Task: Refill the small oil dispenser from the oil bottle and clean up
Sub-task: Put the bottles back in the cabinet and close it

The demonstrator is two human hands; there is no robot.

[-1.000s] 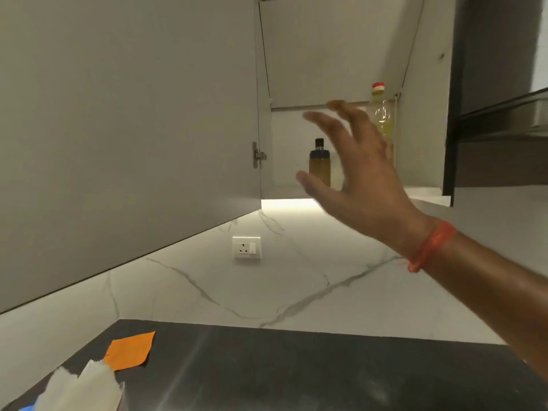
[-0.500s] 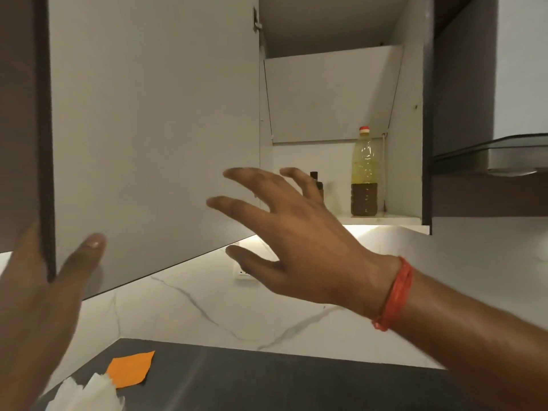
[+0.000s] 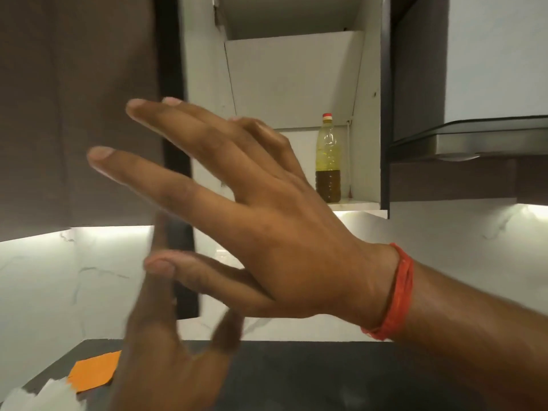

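Both our hands are up before the cupboard: our right hand (image 3: pixel 275 232) reaches forward with fingers spread and straight, holding nothing, while our left hand (image 3: pixel 166 345), blurred, has its fingers against the dark door edge (image 3: pixel 178 161), likely keeping it swung aside. Beyond our right fingertips the oil bottle (image 3: pixel 327 161) stands upright on the shelf (image 3: pixel 358 206). We cannot see the small dispenser. Below our left hand lie an orange note (image 3: pixel 95 372) and tissue (image 3: pixel 44 396).

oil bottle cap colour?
Red, with a pale band beneath, on the oil bottle; head view.
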